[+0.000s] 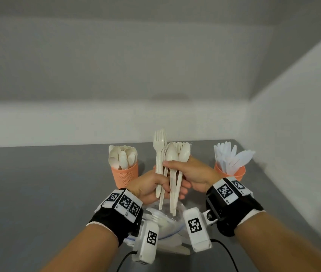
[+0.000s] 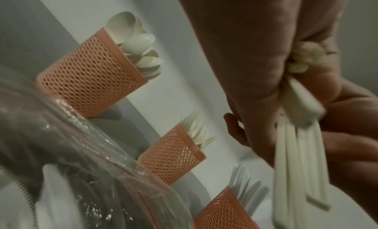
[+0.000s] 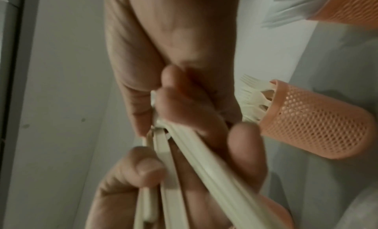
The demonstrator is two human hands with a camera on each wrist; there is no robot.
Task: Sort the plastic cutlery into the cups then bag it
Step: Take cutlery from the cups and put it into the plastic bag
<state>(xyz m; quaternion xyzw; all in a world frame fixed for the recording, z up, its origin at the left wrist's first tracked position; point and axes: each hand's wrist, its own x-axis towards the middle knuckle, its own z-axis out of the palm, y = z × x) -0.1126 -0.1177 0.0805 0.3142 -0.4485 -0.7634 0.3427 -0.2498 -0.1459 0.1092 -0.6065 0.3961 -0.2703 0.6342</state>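
A bundle of cream plastic forks and spoons (image 1: 170, 163) stands upright between both hands, heads up. My left hand (image 1: 155, 188) grips the lower handles, and my right hand (image 1: 187, 171) pinches the bundle just below the spoon bowls. The handle ends (image 2: 300, 167) hang over a clear plastic bag (image 1: 163, 222) that lies on the table under my wrists. Three orange mesh cups stand behind: a spoon cup (image 1: 125, 174) on the left, a fork cup (image 2: 171, 156) mostly hidden behind my hands in the head view, and a knife cup (image 1: 232, 171) on the right.
The grey table (image 1: 38, 183) meets a white wall at the back and another on the right, close to the knife cup. White cutlery (image 2: 51, 192) shows inside the bag. Black cables (image 1: 228, 254) run off the wrist cameras at the near edge.
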